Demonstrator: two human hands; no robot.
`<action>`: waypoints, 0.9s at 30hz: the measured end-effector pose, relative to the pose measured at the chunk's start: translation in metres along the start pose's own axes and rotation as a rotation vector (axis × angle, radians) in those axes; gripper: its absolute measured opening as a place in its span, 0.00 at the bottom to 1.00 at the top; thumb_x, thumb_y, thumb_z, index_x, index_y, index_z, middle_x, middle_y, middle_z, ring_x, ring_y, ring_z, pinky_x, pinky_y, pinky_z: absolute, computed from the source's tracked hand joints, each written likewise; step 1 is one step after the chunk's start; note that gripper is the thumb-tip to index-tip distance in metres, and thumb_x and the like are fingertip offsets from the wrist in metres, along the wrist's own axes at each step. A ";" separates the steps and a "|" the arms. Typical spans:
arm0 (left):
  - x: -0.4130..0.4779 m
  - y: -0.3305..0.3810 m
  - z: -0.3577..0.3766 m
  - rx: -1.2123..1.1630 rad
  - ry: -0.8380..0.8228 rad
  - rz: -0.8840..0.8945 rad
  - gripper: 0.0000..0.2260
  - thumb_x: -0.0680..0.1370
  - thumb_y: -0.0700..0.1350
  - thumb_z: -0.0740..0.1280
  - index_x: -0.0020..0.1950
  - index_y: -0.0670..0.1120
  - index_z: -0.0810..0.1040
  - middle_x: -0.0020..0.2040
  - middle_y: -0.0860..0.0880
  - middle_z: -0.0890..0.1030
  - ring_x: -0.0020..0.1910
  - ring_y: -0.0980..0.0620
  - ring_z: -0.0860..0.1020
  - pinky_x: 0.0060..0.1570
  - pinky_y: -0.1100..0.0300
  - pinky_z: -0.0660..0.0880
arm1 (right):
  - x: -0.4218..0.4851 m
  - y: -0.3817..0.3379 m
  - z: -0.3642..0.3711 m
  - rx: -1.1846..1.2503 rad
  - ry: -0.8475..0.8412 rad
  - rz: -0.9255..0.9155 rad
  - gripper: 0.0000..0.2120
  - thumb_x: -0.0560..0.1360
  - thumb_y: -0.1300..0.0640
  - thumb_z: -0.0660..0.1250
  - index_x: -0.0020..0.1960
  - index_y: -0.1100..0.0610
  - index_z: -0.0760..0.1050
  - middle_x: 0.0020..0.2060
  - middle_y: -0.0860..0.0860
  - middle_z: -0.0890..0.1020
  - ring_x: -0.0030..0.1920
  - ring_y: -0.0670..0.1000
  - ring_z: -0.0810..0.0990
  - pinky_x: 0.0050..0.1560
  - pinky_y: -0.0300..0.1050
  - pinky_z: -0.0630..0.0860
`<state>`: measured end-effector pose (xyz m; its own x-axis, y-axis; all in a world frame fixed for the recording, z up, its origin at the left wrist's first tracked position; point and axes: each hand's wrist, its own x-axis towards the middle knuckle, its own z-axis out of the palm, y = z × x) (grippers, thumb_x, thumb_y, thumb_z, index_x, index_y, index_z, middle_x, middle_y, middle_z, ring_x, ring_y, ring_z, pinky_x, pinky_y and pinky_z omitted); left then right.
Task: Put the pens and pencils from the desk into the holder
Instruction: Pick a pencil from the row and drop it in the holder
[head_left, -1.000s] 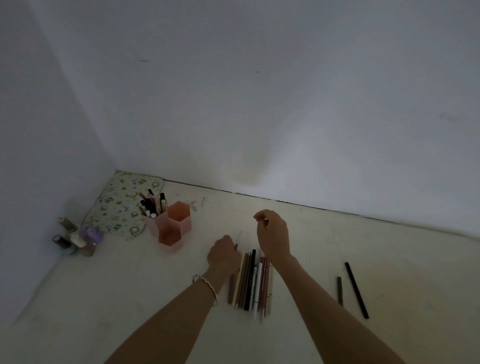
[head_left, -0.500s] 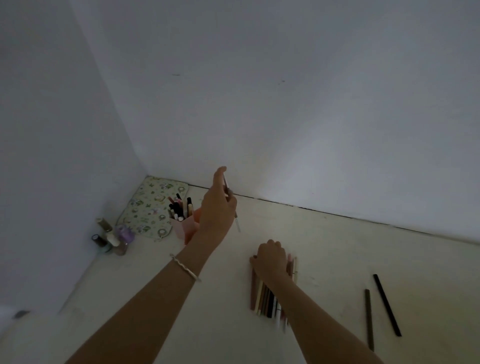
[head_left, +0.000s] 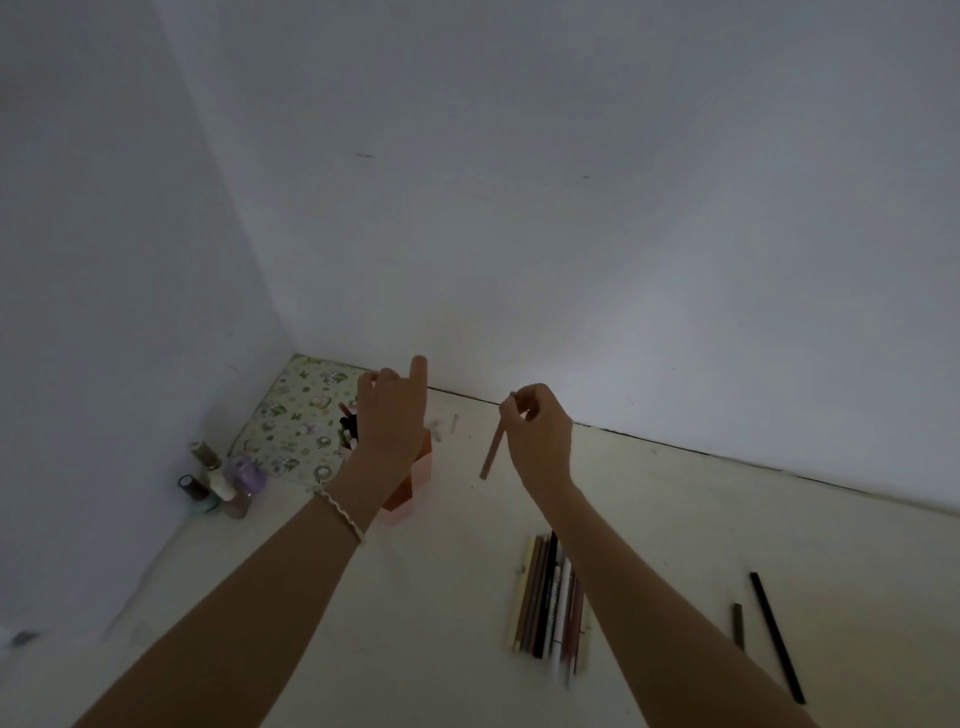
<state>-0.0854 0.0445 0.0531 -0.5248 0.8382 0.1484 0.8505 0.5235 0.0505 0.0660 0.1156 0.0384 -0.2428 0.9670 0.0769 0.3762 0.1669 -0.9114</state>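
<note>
Left of centre, the left hand (head_left: 390, 415) hovers, fingers loose and seemingly empty, over the pink hexagonal plastic holder (head_left: 410, 483). The right hand (head_left: 537, 434) pinches a slim pink-brown pencil (head_left: 492, 452) hanging beside it; a loose pinch could drop it on the pale worktop (head_left: 441, 623), or the left hand could block the opening.

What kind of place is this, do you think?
Probably a home desk in a wall corner: a pink holder with pens, a row of pencils, and small bottles.
</note>
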 end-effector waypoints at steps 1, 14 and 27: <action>0.002 -0.002 0.000 0.020 0.005 0.000 0.18 0.76 0.41 0.67 0.65 0.46 0.68 0.52 0.47 0.82 0.62 0.46 0.75 0.67 0.51 0.63 | 0.000 -0.004 0.002 0.036 0.016 -0.020 0.03 0.75 0.56 0.66 0.44 0.55 0.76 0.34 0.43 0.78 0.27 0.42 0.70 0.31 0.38 0.70; 0.015 -0.013 -0.047 -0.308 0.306 -0.070 0.20 0.75 0.35 0.63 0.67 0.48 0.73 0.56 0.48 0.81 0.60 0.47 0.75 0.61 0.53 0.68 | -0.010 -0.026 0.052 0.216 0.038 -0.062 0.03 0.77 0.56 0.66 0.50 0.55 0.77 0.39 0.43 0.81 0.34 0.40 0.77 0.34 0.32 0.75; -0.027 0.041 -0.018 -0.506 0.178 0.026 0.10 0.75 0.38 0.63 0.55 0.46 0.75 0.47 0.49 0.79 0.48 0.50 0.76 0.43 0.58 0.73 | -0.007 0.011 0.010 -0.123 -0.047 0.039 0.13 0.78 0.61 0.61 0.61 0.57 0.75 0.40 0.51 0.83 0.36 0.51 0.79 0.43 0.47 0.78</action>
<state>-0.0360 0.0404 0.0687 -0.5268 0.7879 0.3190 0.7969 0.3273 0.5077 0.0629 0.1083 0.0237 -0.2664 0.9637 0.0203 0.4923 0.1541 -0.8567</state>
